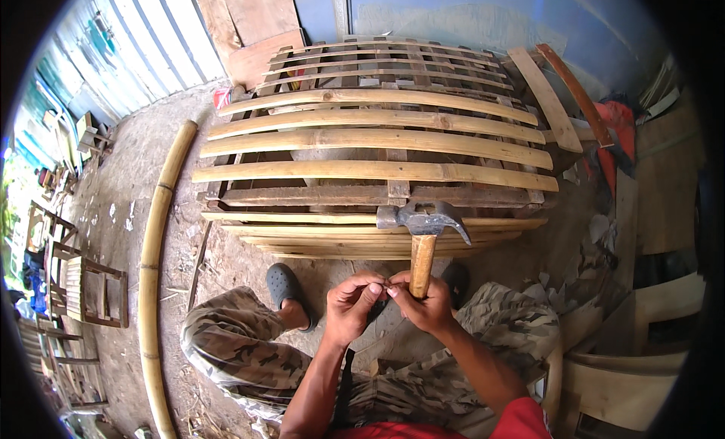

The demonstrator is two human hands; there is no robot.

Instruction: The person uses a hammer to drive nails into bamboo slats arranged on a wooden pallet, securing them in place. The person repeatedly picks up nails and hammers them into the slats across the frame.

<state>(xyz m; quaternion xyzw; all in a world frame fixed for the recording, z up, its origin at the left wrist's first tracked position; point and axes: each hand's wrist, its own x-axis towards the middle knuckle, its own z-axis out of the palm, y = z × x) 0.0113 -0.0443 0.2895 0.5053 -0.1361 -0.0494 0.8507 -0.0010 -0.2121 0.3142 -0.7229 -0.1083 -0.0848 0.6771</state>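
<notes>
A claw hammer (422,261) with a wooden handle stands upright in my right hand (427,309), its dark metal head above the fingers. The thumb and fingertips of that hand also meet those of my left hand (352,309). Between them is a tiny dark thing, too small to make out. My left hand is closed in a pinch. Just beyond both hands lies a wooden frame (325,197) with split bamboo slats (377,140) across its top. More thin slats run along its near side.
On the ground at the left lies a long bamboo pole (153,242). Small wooden chairs (104,292) stand farther left. Planks (545,99) lean at the frame's far right corner. Curved wooden pieces (619,390) are piled near right. My feet in grey clogs (283,284) rest by the frame.
</notes>
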